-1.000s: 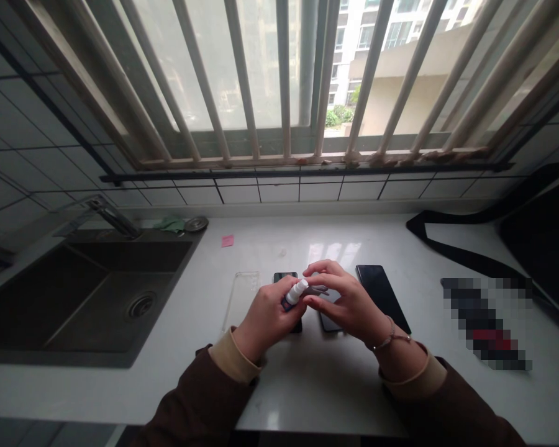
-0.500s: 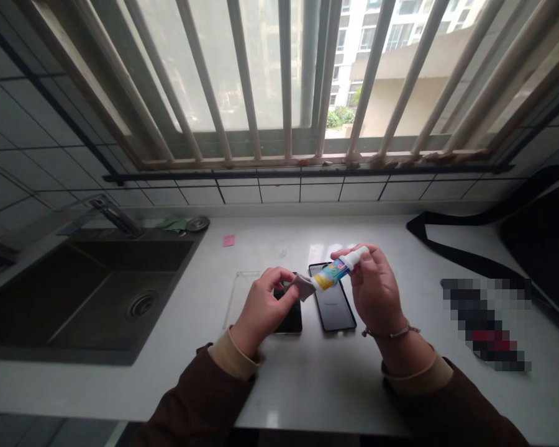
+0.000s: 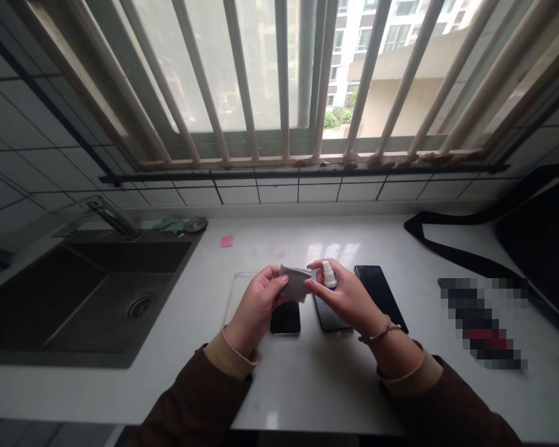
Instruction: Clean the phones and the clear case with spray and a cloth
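A folded grey cloth is pinched at its left side between the thumb and fingers of my left hand. My right hand touches the cloth's right edge with thumb and fingertips. It also keeps a small spray bottle against the palm, white nozzle up; most of the bottle's body is hidden by the fingers. Below the hands lies a black phone, partly covered. A dark, flat phone-shaped item sits under my right hand, and another black phone lies just beyond that wrist.
A clear phone case lies left of the phones. The sink with its faucet is on the left, with a green cloth behind it. A pink note lies on the counter. A black strap trails at right.
My right hand has come down and left to the cloth, and the bottle has turned from slanting nozzle-right to nozzle-up in the palm. The rightmost phone has come into view.
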Available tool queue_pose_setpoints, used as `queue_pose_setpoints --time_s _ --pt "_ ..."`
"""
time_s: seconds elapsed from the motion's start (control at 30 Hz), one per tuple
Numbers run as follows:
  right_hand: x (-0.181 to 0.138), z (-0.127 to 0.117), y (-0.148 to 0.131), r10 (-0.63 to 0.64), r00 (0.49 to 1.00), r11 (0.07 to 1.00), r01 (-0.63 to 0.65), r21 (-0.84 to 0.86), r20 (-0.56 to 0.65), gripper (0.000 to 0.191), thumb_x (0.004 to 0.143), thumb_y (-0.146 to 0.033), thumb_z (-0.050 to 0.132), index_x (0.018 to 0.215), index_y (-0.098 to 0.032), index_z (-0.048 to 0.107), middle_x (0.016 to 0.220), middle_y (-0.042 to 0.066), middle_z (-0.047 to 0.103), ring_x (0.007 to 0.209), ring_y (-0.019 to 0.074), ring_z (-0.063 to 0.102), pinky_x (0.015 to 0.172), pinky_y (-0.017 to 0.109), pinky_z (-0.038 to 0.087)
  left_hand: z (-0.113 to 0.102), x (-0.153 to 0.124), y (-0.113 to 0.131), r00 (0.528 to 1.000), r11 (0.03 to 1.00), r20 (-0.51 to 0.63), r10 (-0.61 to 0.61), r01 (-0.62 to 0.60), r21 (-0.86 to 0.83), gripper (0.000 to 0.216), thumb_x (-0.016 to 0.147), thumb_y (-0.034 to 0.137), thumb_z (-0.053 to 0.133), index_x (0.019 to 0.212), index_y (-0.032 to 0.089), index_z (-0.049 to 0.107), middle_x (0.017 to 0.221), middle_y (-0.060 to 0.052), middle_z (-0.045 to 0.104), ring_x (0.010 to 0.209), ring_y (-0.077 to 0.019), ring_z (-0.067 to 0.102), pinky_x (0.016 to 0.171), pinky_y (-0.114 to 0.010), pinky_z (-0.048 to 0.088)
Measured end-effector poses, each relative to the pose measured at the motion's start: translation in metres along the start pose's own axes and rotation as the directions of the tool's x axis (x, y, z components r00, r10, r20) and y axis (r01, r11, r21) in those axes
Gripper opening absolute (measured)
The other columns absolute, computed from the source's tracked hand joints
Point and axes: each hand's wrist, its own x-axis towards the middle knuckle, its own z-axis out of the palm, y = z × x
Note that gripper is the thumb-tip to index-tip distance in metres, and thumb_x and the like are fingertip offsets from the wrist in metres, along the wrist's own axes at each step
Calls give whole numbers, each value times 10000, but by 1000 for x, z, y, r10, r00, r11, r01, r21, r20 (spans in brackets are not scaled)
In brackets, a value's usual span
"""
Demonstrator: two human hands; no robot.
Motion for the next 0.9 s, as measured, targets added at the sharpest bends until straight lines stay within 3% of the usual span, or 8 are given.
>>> queue_pose_setpoints --time_s 0.2,0.4,0.57,0.77,0.9 --pt "1 1 2 71 997 996 -72 61 26 360 981 -564 646 1005 -209 704 730 -7 636 605 156 576 610 284 471 -4 1 -5 993 998 113 -36 31 46 334 870 404 845 996 171 642 918 -55 743 808 -176 714 774 -313 604" --pt "-2 1 0 10 1000 1000 -10 15 6 376 995 -577 620 958 -214 712 632 -14 592 585 167 560 589 283 448 -5 1 -6 987 991 160 -11 -10 132 459 874 450 844 1199 161 700 1051 -106 776 924 -217 734 840 -321 580" --pt "-3 1 -2 -14 999 1000 13 22 38 366 1001 -564 619 933 -215 703 626 -16 594 594 167 560 609 290 449 -8 2 -7 983 990 185 -22 -4 142 311 893 439 834 954 150 734 867 -43 734 752 -139 661 702 -236 507" --pt "-4 1 -3 -1 998 995 -5 100 66 378 986 -569 641 931 -201 701 649 -14 606 595 152 541 607 286 440 -7 3 -9 956 988 266 -125 96 119 401 920 464 803 1140 129 789 1052 -133 782 948 -214 723 899 -325 555" --pt "-3 1 -3 28 996 989 -40 141 83 407 977 -599 648 933 -196 693 641 -22 587 582 143 519 585 276 423 -7 2 -8 958 986 268 -106 67 153 400 924 475 796 1122 127 813 1023 -141 796 905 -221 729 892 -344 563"
